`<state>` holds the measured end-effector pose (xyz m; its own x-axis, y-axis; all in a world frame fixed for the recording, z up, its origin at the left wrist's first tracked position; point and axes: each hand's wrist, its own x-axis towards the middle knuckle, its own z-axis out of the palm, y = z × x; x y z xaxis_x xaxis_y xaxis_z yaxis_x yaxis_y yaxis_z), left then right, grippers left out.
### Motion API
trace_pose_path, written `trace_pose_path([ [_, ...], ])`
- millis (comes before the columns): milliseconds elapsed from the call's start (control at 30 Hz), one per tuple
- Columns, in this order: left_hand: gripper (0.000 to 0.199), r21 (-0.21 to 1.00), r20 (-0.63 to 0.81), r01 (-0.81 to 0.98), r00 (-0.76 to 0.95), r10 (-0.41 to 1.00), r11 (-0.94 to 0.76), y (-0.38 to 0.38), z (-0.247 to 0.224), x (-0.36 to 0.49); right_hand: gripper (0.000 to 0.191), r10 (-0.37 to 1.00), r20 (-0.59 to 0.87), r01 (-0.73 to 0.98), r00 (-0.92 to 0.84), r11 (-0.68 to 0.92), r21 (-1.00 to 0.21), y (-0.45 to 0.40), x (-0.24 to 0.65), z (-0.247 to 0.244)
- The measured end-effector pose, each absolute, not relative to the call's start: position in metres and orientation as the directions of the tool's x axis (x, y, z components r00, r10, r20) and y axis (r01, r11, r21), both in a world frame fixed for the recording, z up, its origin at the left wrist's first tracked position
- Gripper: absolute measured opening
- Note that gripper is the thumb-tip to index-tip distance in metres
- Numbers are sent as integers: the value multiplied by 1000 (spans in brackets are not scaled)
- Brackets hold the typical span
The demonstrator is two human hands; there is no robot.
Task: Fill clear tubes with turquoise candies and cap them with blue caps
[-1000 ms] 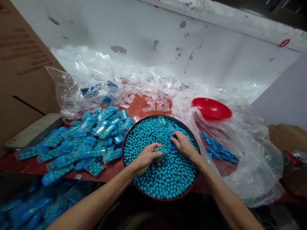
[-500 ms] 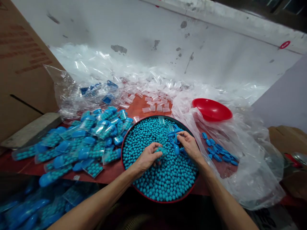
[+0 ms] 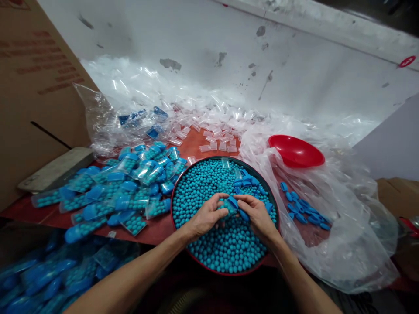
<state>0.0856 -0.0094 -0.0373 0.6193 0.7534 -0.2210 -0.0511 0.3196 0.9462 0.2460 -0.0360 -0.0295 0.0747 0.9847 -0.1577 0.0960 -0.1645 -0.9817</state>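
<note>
Over a round, dark tub with a red rim [image 3: 173,208], both of my hands meet near the middle. My left hand [image 3: 209,214] is closed on a small clear plastic container [image 3: 228,206] that holds blue balls. My right hand [image 3: 257,214] pinches a blue plastic cap [image 3: 233,202] at the container's mouth; whether it is fully seated I cannot tell. Small blue balls [image 3: 229,253] fill the tub. On top of them, behind my right hand, lie several loose blue caps [image 3: 247,179] and a clear container [image 3: 225,163].
Capped containers of blue balls [image 3: 121,187] are heaped on the red table at left, with more below its edge. Empty clear containers [image 3: 219,144] lie behind the tub. At right are a red bowl [image 3: 296,150], plastic sheeting [image 3: 356,235] and loose blue caps [image 3: 304,209]. A cardboard box [image 3: 42,96] stands left.
My right hand has come from the loose caps toward my left hand, bringing a blue cap to the container. The view has shifted slightly, so the surroundings sit farther right.
</note>
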Motion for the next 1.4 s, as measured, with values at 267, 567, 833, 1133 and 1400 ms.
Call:
trace_pose_path([
  [267,43,955,-210,-43,598,773,293,-12,-39,88,15,984,159,403,85,112,-908,-42,236,-31],
  [567,52,961,-210,-18,604,769,277,-13,-38,87,15,969,190,448,154,103,-888,-44,228,-31],
  [833,50,951,-214,-32,649,730,308,-12,-36,85,15,971,136,392,196,50,-918,-47,226,-29],
  [1133,58,967,-208,-11,542,814,255,-14,-35,91,10,960,200,449,197,93,-889,-47,220,-35],
  [1400,60,939,-281,-9,553,785,343,-16,-36,92,13,974,72,336,216,-5,-942,-45,222,-36],
])
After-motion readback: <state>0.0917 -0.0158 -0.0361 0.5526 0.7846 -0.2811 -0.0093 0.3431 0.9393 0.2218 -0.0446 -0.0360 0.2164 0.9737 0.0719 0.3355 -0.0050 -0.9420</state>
